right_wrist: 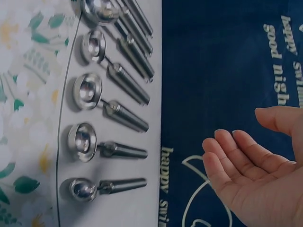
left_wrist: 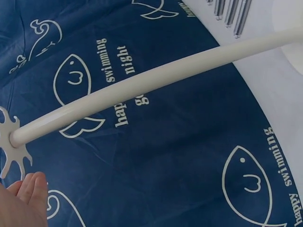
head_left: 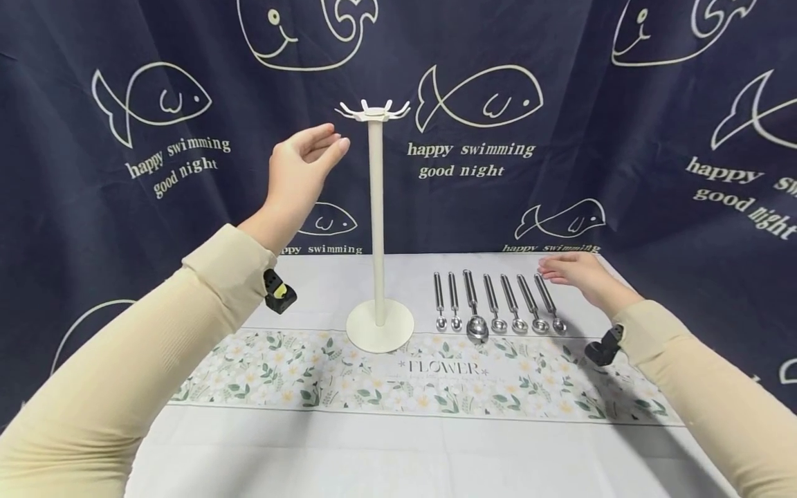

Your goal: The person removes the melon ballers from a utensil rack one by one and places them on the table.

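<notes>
A cream-white hook stand [head_left: 377, 221] rises from a round base, with several upturned hooks [head_left: 373, 113] at its top. My left hand [head_left: 301, 162] is raised just left of those hooks, fingers relaxed and nothing held; the left wrist view shows its fingertips [left_wrist: 35, 187] close beside one hook. Several shiny metal scoops [head_left: 510, 304] of differing sizes lie in a row to the right of the stand, bowls toward me. Near the handle of the rightmost scoop [head_left: 551, 304] hovers my right hand [head_left: 582, 277], its palm bare and fingers loosely bent in the right wrist view.
A floral runner [head_left: 436, 387] marked FLOWER crosses the white tabletop [head_left: 398, 449] in front of the scoops, partly under the stand's base [head_left: 380, 335]. Behind the table hangs a dark blue curtain [head_left: 461, 214] with fish outlines.
</notes>
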`<state>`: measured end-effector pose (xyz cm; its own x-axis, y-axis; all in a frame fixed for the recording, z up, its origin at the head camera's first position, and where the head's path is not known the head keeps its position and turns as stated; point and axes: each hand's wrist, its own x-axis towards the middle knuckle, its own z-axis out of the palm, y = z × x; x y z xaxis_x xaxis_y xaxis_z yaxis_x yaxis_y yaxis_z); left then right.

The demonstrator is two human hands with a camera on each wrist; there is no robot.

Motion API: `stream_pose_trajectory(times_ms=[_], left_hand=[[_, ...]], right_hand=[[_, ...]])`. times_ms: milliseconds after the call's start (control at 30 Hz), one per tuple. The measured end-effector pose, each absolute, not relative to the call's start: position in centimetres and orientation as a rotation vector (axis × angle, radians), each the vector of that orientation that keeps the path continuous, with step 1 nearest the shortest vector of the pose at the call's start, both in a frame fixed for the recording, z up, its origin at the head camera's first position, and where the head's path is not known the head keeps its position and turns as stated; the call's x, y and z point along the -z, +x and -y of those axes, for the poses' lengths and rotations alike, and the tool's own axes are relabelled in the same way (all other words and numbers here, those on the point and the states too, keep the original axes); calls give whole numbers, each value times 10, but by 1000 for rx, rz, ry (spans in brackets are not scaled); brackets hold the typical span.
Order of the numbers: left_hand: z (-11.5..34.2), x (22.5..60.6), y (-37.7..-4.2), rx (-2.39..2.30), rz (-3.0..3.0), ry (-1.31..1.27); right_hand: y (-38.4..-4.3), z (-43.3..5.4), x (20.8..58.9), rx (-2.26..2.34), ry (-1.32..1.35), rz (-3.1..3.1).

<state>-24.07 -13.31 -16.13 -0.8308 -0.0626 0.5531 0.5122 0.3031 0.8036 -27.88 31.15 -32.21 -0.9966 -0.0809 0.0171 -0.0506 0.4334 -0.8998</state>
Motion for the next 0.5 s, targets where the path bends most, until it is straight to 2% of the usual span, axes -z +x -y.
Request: stream_pose_trajectory(times_ms=[500], left_hand=[[147, 206, -232, 1268, 2291, -565]], right_hand=[[-256, -281, 312, 1584, -246, -2894]])
